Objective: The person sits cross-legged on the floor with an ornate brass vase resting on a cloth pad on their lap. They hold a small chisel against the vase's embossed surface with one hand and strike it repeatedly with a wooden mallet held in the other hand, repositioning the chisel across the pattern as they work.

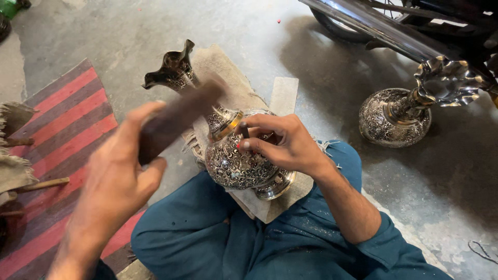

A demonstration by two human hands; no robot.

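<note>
Both hands work: right hand (282,142) fingers (254,146) rest atop the engraved vase (236,163).

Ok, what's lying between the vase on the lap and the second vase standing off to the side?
In the head view, bare concrete floor separates the lap vase from the standing vase; only the burlap cloth edge and the right hand sit near the lap vase.

Two engraved metal vases (236,155), (397,116)

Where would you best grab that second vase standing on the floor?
By its slim neck, from above. The vase stands upright, its round belly looks too wide and slick for one hand, and the flared, wavy rim above the neck should keep a hand from slipping off.
</note>
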